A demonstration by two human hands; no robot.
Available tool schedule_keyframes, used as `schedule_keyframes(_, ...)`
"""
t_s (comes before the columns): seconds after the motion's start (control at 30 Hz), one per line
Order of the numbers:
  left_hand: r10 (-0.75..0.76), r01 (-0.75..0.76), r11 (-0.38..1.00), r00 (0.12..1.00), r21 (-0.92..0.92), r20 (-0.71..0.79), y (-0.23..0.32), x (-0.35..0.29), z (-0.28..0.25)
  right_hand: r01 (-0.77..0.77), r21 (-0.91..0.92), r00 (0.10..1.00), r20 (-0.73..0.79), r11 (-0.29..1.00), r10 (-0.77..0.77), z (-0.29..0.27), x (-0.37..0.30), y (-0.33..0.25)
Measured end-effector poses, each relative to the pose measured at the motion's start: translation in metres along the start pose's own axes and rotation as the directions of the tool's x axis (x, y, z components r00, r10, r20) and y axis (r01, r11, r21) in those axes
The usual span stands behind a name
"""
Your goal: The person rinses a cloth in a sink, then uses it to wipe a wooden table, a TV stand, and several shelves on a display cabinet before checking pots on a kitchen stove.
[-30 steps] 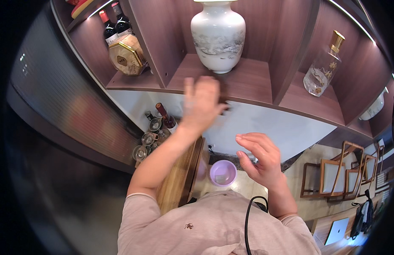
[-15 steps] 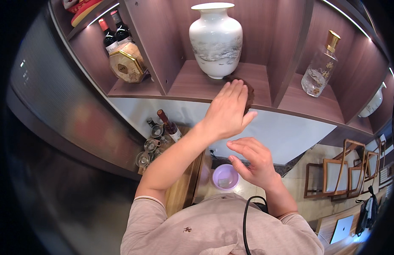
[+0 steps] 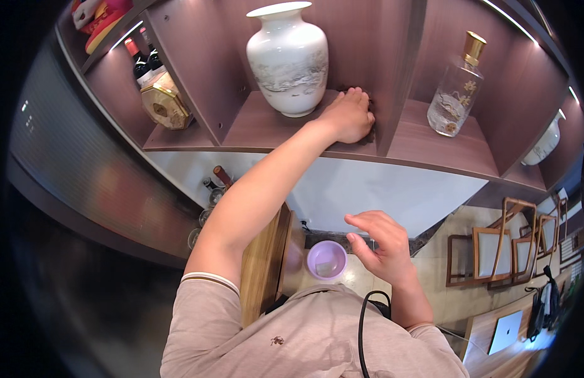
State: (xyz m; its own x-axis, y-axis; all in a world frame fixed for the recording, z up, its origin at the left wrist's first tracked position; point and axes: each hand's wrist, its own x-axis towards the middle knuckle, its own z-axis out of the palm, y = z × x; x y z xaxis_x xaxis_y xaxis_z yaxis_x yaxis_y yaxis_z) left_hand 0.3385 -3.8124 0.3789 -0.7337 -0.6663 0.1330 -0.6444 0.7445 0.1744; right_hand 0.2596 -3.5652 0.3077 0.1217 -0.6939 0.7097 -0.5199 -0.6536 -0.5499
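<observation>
My left hand (image 3: 350, 116) reaches into the middle shelf compartment. Its fingers bend over a dark brown cloth (image 3: 368, 135), pressing it on the shelf board by the right-hand divider; most of the cloth is hidden under the palm. Just left of the hand stands a white vase (image 3: 288, 66) with a grey landscape painted round it, upright and apart from my fingers. My right hand (image 3: 385, 246) hangs in the air below the shelf, thumb and fingers apart, with nothing in it.
Right of the divider stands a clear bottle (image 3: 455, 94) with a gold cap. An octagonal box (image 3: 164, 104) sits in the left compartment before wine bottles. Below are a wooden cabinet (image 3: 265, 277), a purple basin (image 3: 327, 259) on the floor, and chairs (image 3: 493, 249) at right.
My left hand has moved right and deeper along the shelf with the brown cloth, from in front of the vase to beside the divider. My right hand is slightly lower.
</observation>
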Motion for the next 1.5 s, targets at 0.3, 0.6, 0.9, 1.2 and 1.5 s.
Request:
schedule_keyframes(0.3, -0.087, 0.074, 0.996, 0.953, -0.056, -0.29, -0.021, -0.137, -0.008, 0.074, 0.042, 0.99, 0.116, 0.996, -0.078, 0.02, 0.016, -0.005)
schedule_keyframes(0.6, -0.015, 0.128, 0.974, 0.859, 0.186, -0.511, -0.057, -0.189, -0.001, 0.088, 0.037, 0.987, 0.129, 0.995, -0.092, 0.029, 0.015, -0.009)
schedule_keyframes(0.9, 0.202, -0.07, 0.975, 0.666, 0.209, -0.718, -0.035, -0.166, 0.036, 0.008, -0.011, 0.991, 0.133, 1.0, -0.007, 0.03, 0.001, -0.016)
schedule_keyframes(1.2, -0.331, -0.391, 0.617, 0.658, -0.683, -0.676, 0.115, -0.137, 0.043, -0.003, -0.267, 0.976, -0.212, 0.964, -0.056, -0.03, -0.011, -0.008)
schedule_keyframes(1.5, 0.098, -0.096, 0.993, 0.381, 0.066, -0.919, 0.168, -0.036, 0.036, -0.015, -0.185, 0.968, -0.25, 0.983, -0.032, -0.124, -0.027, 0.041)
